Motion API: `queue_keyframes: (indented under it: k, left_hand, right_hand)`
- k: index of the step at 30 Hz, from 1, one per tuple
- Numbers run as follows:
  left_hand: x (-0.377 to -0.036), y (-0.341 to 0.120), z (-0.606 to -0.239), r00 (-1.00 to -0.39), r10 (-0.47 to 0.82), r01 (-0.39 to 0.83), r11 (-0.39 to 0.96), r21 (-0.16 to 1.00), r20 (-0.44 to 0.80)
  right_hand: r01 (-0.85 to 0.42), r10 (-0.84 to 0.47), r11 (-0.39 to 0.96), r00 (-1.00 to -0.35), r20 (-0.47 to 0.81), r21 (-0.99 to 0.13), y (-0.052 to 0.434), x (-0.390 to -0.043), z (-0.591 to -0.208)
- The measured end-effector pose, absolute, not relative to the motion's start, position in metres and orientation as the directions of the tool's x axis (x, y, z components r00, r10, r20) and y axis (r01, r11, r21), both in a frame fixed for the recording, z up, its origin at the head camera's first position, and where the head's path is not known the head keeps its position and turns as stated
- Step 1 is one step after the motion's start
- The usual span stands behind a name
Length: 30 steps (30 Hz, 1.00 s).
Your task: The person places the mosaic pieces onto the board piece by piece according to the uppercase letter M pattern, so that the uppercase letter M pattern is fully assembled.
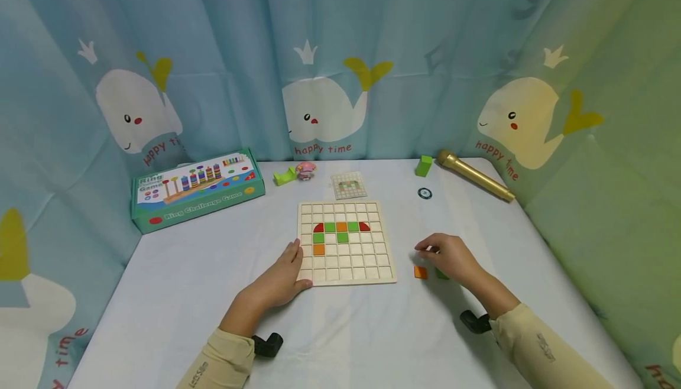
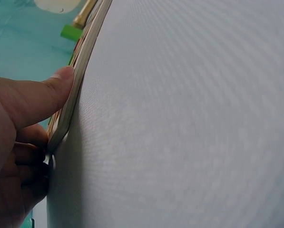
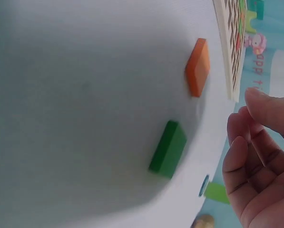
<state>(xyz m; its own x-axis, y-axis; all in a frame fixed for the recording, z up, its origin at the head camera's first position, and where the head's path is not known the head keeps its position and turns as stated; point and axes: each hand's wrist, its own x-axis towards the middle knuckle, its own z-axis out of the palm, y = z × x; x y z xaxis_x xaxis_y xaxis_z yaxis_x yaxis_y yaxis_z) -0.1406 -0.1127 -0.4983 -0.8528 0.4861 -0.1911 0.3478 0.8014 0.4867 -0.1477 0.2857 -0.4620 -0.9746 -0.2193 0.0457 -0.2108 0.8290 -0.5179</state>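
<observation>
A wooden grid board [image 1: 348,274] lies in the middle of the table, with several red, green and orange tiles in its upper rows. My left hand [image 1: 280,276] holds its near left corner, the thumb along the near edge and the fingers at the left side. Right of the board, my right hand [image 1: 449,256] hovers with loosely curled fingers, the thumb close to the index finger. Nothing shows between them in the right wrist view. Below that hand lie an orange tile [image 3: 198,69] and a green tile [image 3: 169,151], the green one partly hidden in the head view.
Behind the board lies a pattern card [image 1: 348,185]. A boxed ring game [image 1: 197,191] stands at back left, near a green curved piece [image 1: 285,177] and a pink figurine [image 1: 305,170]. At back right are a green block [image 1: 423,166], a round disc [image 1: 424,193] and a gold microphone [image 1: 476,176].
</observation>
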Motion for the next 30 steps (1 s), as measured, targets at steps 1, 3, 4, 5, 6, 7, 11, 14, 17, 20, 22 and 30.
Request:
queue_keyframes:
  k: [1, 3, 4, 5, 6, 7, 11, 14, 17, 20, 22, 30]
  left_hand:
    - [-0.140, -0.113, -0.498, -0.852, 0.487, 0.348, 0.802, 0.485, -0.193]
    - [-0.140, -0.112, -0.498, -0.851, 0.488, 0.350, 0.801, 0.486, -0.192]
    - [-0.140, -0.112, -0.497, -0.852, 0.487, 0.348, 0.802, 0.485, -0.195]
    - [-0.140, -0.112, -0.498, -0.852, 0.485, 0.347, 0.805, 0.482, -0.196]
    - [-0.140, -0.112, -0.498, -0.854, 0.482, 0.345, 0.807, 0.480, -0.197]
    - [-0.140, -0.112, -0.498, -0.855, 0.480, 0.343, 0.809, 0.477, -0.199]
    - [-0.139, -0.111, -0.499, -0.859, 0.472, 0.338, 0.815, 0.470, -0.201]
    - [-0.139, -0.111, -0.499, -0.859, 0.473, 0.342, 0.813, 0.472, -0.193]
    - [-0.138, -0.112, -0.498, -0.860, 0.474, 0.343, 0.812, 0.472, -0.189]
    - [-0.138, -0.112, -0.498, -0.860, 0.474, 0.342, 0.811, 0.475, -0.190]
    - [-0.139, -0.112, -0.498, -0.860, 0.474, 0.341, 0.809, 0.478, -0.189]
    - [-0.139, -0.111, -0.499, -0.856, 0.478, 0.343, 0.809, 0.477, -0.196]
  right_hand:
    - [-0.204, -0.214, 0.833, -0.976, 0.041, -0.515, 0.288, -0.146, -0.462]
    - [-0.189, -0.200, 0.838, -0.979, 0.036, -0.512, 0.292, -0.141, -0.463]
    - [-0.183, -0.192, 0.840, -0.981, 0.035, -0.511, 0.294, -0.139, -0.463]
    - [-0.178, -0.185, 0.841, -0.982, 0.038, -0.511, 0.296, -0.137, -0.464]
    - [-0.175, -0.180, 0.841, -0.983, 0.041, -0.512, 0.298, -0.134, -0.464]
    - [-0.174, -0.176, 0.841, -0.983, 0.045, -0.513, 0.300, -0.132, -0.464]
    - [-0.172, -0.167, 0.840, -0.984, 0.057, -0.515, 0.310, -0.125, -0.466]
    - [-0.153, -0.152, 0.838, -0.987, 0.045, -0.523, 0.317, -0.120, -0.468]
    - [-0.138, -0.149, 0.839, -0.989, 0.021, -0.526, 0.322, -0.116, -0.471]
    - [-0.127, -0.156, 0.839, -0.988, -0.009, -0.530, 0.325, -0.114, -0.474]
    - [-0.124, -0.161, 0.839, -0.987, -0.025, -0.530, 0.327, -0.114, -0.475]
    - [-0.079, -0.151, 0.834, -0.985, -0.088, -0.547, 0.327, -0.115, -0.474]
